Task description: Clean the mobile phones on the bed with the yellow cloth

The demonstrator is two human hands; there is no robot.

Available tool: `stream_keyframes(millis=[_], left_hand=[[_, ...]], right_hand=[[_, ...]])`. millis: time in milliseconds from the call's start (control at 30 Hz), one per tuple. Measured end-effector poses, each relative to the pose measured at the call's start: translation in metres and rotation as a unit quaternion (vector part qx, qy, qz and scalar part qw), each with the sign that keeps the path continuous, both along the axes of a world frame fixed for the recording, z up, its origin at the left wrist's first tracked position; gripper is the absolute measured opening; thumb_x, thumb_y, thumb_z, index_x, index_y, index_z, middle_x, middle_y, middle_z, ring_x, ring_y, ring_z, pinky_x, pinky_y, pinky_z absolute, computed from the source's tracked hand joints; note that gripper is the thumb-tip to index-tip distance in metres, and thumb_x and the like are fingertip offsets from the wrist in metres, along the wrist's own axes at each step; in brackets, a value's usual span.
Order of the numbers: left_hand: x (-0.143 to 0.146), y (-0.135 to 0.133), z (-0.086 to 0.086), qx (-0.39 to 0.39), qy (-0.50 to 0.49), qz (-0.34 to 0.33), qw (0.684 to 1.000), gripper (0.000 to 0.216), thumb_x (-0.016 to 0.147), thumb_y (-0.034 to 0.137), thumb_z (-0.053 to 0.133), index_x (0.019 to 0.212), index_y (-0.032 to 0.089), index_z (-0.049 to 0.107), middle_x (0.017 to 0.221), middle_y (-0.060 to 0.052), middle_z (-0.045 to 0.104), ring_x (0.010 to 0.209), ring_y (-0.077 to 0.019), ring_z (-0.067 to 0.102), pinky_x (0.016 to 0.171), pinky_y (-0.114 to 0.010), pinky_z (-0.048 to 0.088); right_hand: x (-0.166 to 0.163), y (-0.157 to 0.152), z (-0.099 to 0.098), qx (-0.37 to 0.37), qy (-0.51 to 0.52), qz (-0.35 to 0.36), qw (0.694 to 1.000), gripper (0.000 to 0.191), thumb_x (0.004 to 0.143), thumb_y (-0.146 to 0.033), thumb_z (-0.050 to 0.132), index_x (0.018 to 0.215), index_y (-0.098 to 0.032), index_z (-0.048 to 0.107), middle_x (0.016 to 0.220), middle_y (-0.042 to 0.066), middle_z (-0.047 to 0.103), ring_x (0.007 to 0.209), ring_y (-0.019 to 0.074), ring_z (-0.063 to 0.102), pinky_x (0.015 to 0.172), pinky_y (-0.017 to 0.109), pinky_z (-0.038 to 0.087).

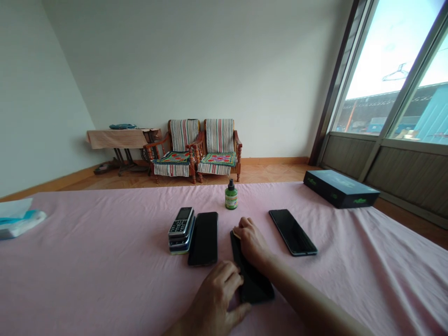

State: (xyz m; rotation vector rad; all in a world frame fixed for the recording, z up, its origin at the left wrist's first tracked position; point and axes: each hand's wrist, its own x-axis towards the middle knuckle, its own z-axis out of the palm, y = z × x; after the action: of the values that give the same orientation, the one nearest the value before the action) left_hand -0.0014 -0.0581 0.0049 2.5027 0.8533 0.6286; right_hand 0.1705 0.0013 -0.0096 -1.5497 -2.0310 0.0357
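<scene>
A black smartphone [255, 284] lies face up on the pink cloth between my two hands. My left hand [219, 296] has its bent fingers along the phone's left side and its thumb at the near edge, holding it. My right hand [250, 240] is closed over the phone's far end, pressing a small pale piece [237, 234] that looks like folded wipe or cloth; most of it is hidden under the fingers. Left of them is a second black smartphone [203, 239], beside a stack of phones topped by a silver keypad phone [181, 221]. Another dark smartphone [293, 232] lies to the right.
Behind the phones stands a green spray bottle [231, 195] with a black top. A black box [340, 187] sits at the far right of the pink-covered surface [87, 261], and a tissue pack [21, 221] at the left. Two wooden armchairs [219, 149] stand against the wall.
</scene>
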Motion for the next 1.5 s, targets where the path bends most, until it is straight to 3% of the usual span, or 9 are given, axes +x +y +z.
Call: stream_keyframes(millis=[133,400,700,833,967,1233,1333,1500], left_hand=[[-0.001,0.001,-0.002,0.003,-0.006,0.001,1.000,0.036,0.065,0.012,0.082,0.097,0.016,0.065,0.103,-0.006,0.061,0.099,-0.0240,0.057,0.090,-0.038,0.049],[-0.002,0.002,-0.007,0.029,-0.023,-0.008,0.999,0.040,0.067,0.014,0.081,0.102,0.017,0.065,0.110,-0.007,0.062,0.107,-0.0253,0.056,0.095,-0.041,0.048],[-0.002,0.000,-0.003,0.013,-0.021,-0.009,1.000,0.040,0.068,0.011,0.080,0.103,0.019,0.064,0.113,-0.006,0.061,0.107,-0.0247,0.056,0.096,-0.040,0.047],[-0.002,-0.001,-0.004,0.014,-0.023,-0.006,1.000,0.039,0.067,0.010,0.080,0.102,0.019,0.064,0.112,-0.005,0.062,0.107,-0.0241,0.057,0.095,-0.039,0.048],[-0.002,-0.001,-0.003,0.016,-0.024,-0.007,1.000,0.041,0.066,0.010,0.081,0.102,0.018,0.064,0.112,-0.005,0.062,0.108,-0.0238,0.057,0.095,-0.038,0.048],[-0.002,0.000,-0.002,0.016,-0.022,-0.005,1.000,0.037,0.068,0.014,0.081,0.101,0.017,0.064,0.111,-0.007,0.062,0.108,-0.0251,0.057,0.095,-0.041,0.048],[-0.002,0.000,-0.003,0.009,-0.019,-0.003,1.000,0.038,0.068,0.014,0.081,0.101,0.017,0.064,0.112,-0.007,0.062,0.109,-0.0253,0.056,0.096,-0.041,0.047],[-0.002,0.001,-0.003,-0.026,-0.034,-0.002,0.999,0.040,0.067,0.012,0.081,0.101,0.019,0.062,0.112,-0.005,0.060,0.108,-0.0239,0.055,0.097,-0.038,0.046]], right_hand=[[0.002,-0.008,-0.001,0.000,0.001,0.033,0.999,0.028,0.088,-0.004,0.046,0.074,-0.018,0.065,0.085,0.004,0.053,0.083,0.0162,0.047,0.072,0.025,0.037],[0.024,-0.013,-0.006,0.005,0.014,0.001,1.000,0.029,0.090,-0.005,0.043,0.078,-0.016,0.067,0.083,0.006,0.052,0.080,0.0174,0.047,0.071,0.028,0.039],[0.014,-0.100,-0.008,-0.036,0.054,0.043,0.997,0.025,0.091,-0.007,0.043,0.087,-0.022,0.062,0.087,0.006,0.055,0.081,0.0199,0.051,0.067,0.030,0.045],[0.013,-0.121,-0.009,-0.040,0.060,0.063,0.995,0.028,0.089,-0.006,0.042,0.087,-0.024,0.063,0.084,0.006,0.056,0.079,0.0220,0.053,0.064,0.033,0.047],[0.016,-0.106,-0.005,-0.041,0.083,0.045,0.995,0.028,0.090,-0.008,0.043,0.084,-0.023,0.065,0.083,0.006,0.056,0.077,0.0196,0.053,0.064,0.030,0.047],[0.030,-0.026,0.003,-0.012,0.035,0.003,0.999,0.027,0.089,-0.005,0.048,0.074,-0.016,0.068,0.081,0.005,0.052,0.077,0.0157,0.050,0.069,0.027,0.040],[0.028,-0.033,0.003,-0.012,0.036,0.006,0.999,0.027,0.089,-0.005,0.048,0.076,-0.016,0.067,0.081,0.005,0.052,0.079,0.0160,0.050,0.069,0.027,0.039],[0.020,-0.089,0.000,-0.025,0.052,0.038,0.998,0.026,0.088,-0.002,0.046,0.080,-0.018,0.064,0.082,0.004,0.053,0.080,0.0169,0.049,0.067,0.027,0.039]])
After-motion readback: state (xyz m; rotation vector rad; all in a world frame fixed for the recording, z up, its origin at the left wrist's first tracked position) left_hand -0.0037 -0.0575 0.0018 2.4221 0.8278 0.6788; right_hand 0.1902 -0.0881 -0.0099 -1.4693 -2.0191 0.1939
